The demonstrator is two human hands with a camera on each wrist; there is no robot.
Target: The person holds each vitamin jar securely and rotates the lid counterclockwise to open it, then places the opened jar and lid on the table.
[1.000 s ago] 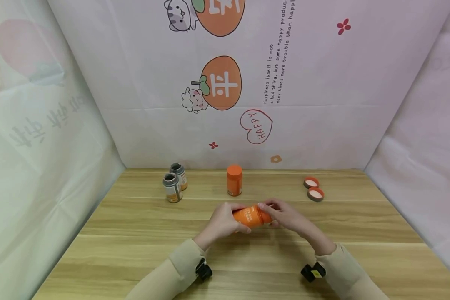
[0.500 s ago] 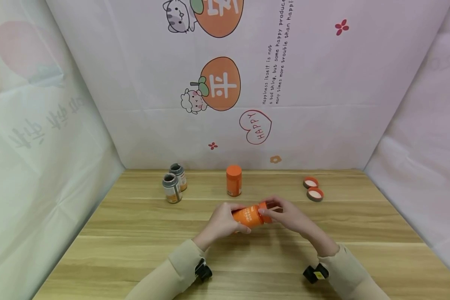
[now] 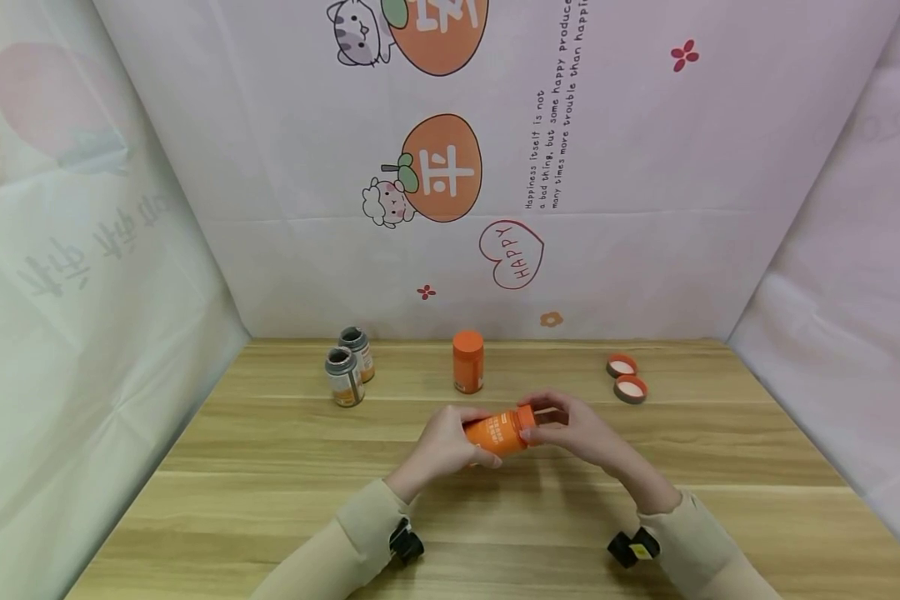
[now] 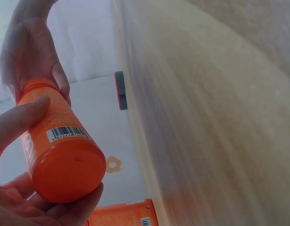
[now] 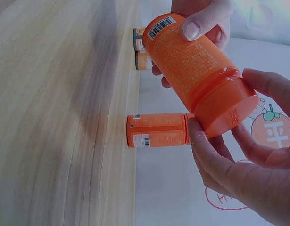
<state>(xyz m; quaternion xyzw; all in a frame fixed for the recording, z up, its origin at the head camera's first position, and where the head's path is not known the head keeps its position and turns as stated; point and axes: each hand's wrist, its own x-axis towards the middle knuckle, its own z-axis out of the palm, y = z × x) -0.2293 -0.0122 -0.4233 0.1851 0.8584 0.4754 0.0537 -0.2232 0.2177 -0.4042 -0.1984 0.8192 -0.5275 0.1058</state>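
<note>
An orange pill bottle is held tilted on its side above the table, its capped end toward the right. My left hand grips the body, thumb along the near side and fingers beneath, as the left wrist view shows around the bottle's base. My right hand has its thumb and fingertips around the rim of the orange screw cap. In the right wrist view the cap sits on the bottle's neck. Behind the hands, a second orange bottle stands upright with its cap on.
Two uncapped grey-necked bottles stand together at the back left. Two loose caps lie with their white insides up at the back right. A printed white cloth rises behind the wooden table.
My right fingers have loosened from over the cap and spread around its rim, with the hand shifting slightly right. The left hand keeps its grip on the pill bottle.
</note>
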